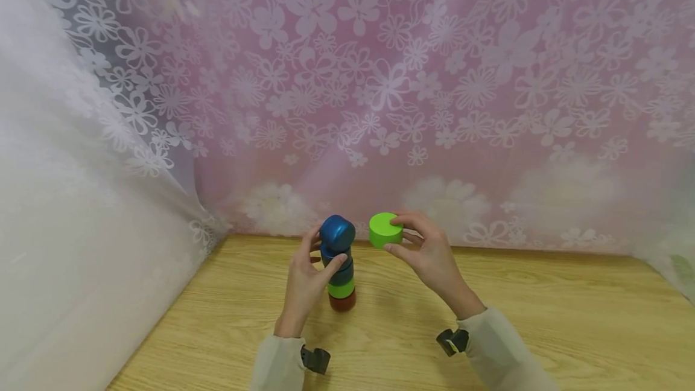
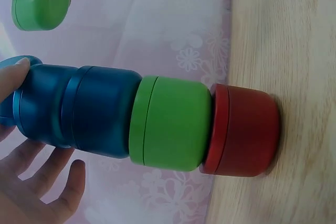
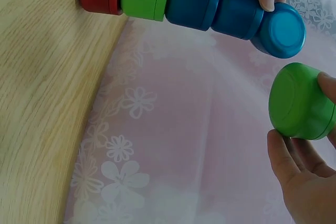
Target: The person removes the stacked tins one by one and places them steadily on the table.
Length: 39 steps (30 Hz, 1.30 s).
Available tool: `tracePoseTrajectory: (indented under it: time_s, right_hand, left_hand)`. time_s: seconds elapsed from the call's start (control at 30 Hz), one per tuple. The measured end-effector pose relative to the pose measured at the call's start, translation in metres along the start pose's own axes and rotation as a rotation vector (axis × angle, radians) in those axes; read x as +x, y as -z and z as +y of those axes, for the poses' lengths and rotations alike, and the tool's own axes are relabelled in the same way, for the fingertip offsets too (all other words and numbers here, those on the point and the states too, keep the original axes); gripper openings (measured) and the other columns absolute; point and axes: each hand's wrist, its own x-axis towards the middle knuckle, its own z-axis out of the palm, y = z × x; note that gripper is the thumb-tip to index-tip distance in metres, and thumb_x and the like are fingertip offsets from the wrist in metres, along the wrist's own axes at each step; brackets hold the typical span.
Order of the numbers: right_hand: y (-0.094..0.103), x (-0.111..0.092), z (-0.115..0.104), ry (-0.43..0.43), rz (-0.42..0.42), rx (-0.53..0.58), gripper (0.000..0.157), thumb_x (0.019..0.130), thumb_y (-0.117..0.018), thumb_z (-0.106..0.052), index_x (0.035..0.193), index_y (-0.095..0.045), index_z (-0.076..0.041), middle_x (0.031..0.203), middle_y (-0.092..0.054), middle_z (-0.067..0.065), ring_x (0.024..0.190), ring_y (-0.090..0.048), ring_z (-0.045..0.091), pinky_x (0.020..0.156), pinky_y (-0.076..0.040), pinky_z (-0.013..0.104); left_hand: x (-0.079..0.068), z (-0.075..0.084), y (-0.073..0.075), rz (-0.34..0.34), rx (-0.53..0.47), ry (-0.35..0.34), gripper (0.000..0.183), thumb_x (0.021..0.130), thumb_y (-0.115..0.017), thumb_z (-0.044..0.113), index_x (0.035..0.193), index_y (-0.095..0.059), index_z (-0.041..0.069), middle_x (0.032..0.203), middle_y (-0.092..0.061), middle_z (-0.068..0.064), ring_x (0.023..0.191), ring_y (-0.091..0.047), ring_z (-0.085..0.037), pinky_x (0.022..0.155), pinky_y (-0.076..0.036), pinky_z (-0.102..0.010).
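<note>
A stack of small round lidded tins stands upright on the table. The red tin (image 2: pixel 247 130) is at the bottom, a green tin (image 2: pixel 170 124) sits on it, and two blue tins (image 2: pixel 107 111) come above. A third blue tin (image 3: pixel 282 30) lies tilted at the very top, its flat round face turned toward the right-hand side. My left hand (image 1: pixel 306 282) grips the upper blue part of the stack, thumb on the near side and fingers behind. Right of the top, my right hand (image 1: pixel 431 252) holds another green tin (image 1: pixel 384 231) in the air between thumb and fingers, apart from the stack.
The wood-grain table (image 1: pixel 217 330) ends just behind the stack. A pink curtain with white flowers (image 1: pixel 347 107) hangs along its back edge, and a whitish sheet (image 1: pixel 81 228) drapes down on the left. Dark wrist cameras (image 1: pixel 316 359) sit at both sleeves.
</note>
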Motion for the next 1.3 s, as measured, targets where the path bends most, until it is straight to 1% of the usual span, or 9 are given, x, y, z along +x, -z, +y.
tracePoseTrajectory:
  time_s: [0.23, 0.37, 0.57, 0.67, 0.77, 0.93, 1.07, 1.2, 1.3]
  right_hand:
    - [0.0005, -0.0012, 0.0011, 0.010, -0.003, 0.004, 0.038, 0.081, -0.078, 0.014, 0.116, -0.066, 0.006, 0.133, -0.057, 0.023, 0.116, -0.060, 0.038, 0.095, -0.053, 0.042]
    - [0.0007, -0.0026, 0.0020, 0.006, -0.001, -0.011, 0.038, 0.081, -0.078, 0.014, 0.116, -0.067, 0.006, 0.133, -0.057, 0.023, 0.116, -0.061, 0.037, 0.096, -0.052, 0.044]
    - [0.0009, -0.0041, 0.0035, -0.012, 0.002, 0.001, 0.037, 0.081, -0.078, 0.014, 0.115, -0.067, 0.006, 0.134, -0.056, 0.022, 0.116, -0.061, 0.037, 0.096, -0.052, 0.043]
    - [0.0007, -0.0039, 0.0037, -0.009, 0.002, 0.005, 0.037, 0.081, -0.078, 0.014, 0.116, -0.067, 0.006, 0.134, -0.056, 0.022, 0.116, -0.060, 0.037, 0.097, -0.052, 0.042]
    - [0.0007, -0.0038, 0.0039, -0.008, 0.002, 0.004, 0.037, 0.081, -0.078, 0.014, 0.115, -0.067, 0.006, 0.133, -0.057, 0.022, 0.116, -0.061, 0.036, 0.096, -0.052, 0.042]
    - [0.0010, -0.0042, 0.0046, -0.009, 0.003, 0.001, 0.036, 0.081, -0.077, 0.014, 0.115, -0.067, 0.006, 0.134, -0.057, 0.022, 0.116, -0.061, 0.037, 0.096, -0.053, 0.041]
    - [0.0014, -0.0042, 0.0049, -0.013, 0.003, -0.001, 0.037, 0.082, -0.077, 0.014, 0.116, -0.066, 0.006, 0.135, -0.056, 0.022, 0.117, -0.060, 0.037, 0.096, -0.052, 0.040]
    - [0.0015, -0.0041, 0.0049, -0.013, 0.005, -0.005, 0.037, 0.081, -0.077, 0.015, 0.116, -0.066, 0.007, 0.135, -0.056, 0.023, 0.117, -0.060, 0.038, 0.096, -0.053, 0.039]
    - [0.0014, -0.0040, 0.0049, -0.010, 0.009, -0.008, 0.038, 0.080, -0.077, 0.015, 0.116, -0.066, 0.007, 0.134, -0.056, 0.023, 0.116, -0.060, 0.038, 0.096, -0.053, 0.037]
  left_hand:
    - [-0.0006, 0.0010, -0.0016, 0.009, -0.013, -0.001, 0.064, 0.089, -0.081, 0.014, 0.144, -0.051, 0.005, 0.123, -0.066, -0.017, 0.108, -0.062, -0.034, 0.083, -0.053, -0.055]
    - [-0.0005, 0.0020, -0.0029, 0.017, -0.013, 0.004, 0.061, 0.089, -0.081, 0.015, 0.142, -0.054, 0.003, 0.120, -0.067, -0.015, 0.107, -0.063, -0.033, 0.087, -0.052, -0.055]
    - [-0.0001, 0.0042, -0.0035, 0.051, -0.014, -0.013, 0.056, 0.091, -0.079, 0.013, 0.139, -0.055, -0.001, 0.124, -0.066, -0.016, 0.110, -0.062, -0.034, 0.089, -0.051, -0.058]
    - [-0.0003, 0.0051, -0.0031, 0.068, -0.002, -0.038, 0.056, 0.091, -0.077, 0.010, 0.141, -0.054, -0.001, 0.126, -0.064, -0.017, 0.110, -0.061, -0.034, 0.088, -0.052, -0.054]
    - [-0.0004, 0.0062, -0.0026, 0.078, 0.005, -0.062, 0.057, 0.091, -0.076, 0.005, 0.143, -0.054, 0.002, 0.130, -0.061, -0.017, 0.113, -0.060, -0.034, 0.086, -0.053, -0.050]
    - [0.0001, 0.0084, -0.0022, 0.076, -0.037, -0.091, 0.058, 0.089, -0.073, -0.006, 0.142, -0.055, 0.009, 0.135, -0.055, -0.017, 0.121, -0.057, -0.037, 0.087, -0.054, -0.055]
    - [0.0007, 0.0078, -0.0020, 0.070, -0.054, -0.133, 0.059, 0.087, -0.067, -0.015, 0.140, -0.056, 0.008, 0.138, -0.053, -0.019, 0.123, -0.055, -0.040, 0.085, -0.054, -0.056]
    - [0.0011, 0.0073, -0.0018, 0.059, -0.066, -0.149, 0.059, 0.085, -0.063, -0.018, 0.138, -0.056, 0.007, 0.140, -0.052, -0.019, 0.123, -0.054, -0.041, 0.083, -0.053, -0.055]
    - [0.0012, 0.0085, -0.0016, 0.051, -0.065, -0.142, 0.057, 0.084, -0.062, -0.016, 0.136, -0.057, 0.008, 0.142, -0.052, -0.018, 0.123, -0.054, -0.040, 0.084, -0.051, -0.052]
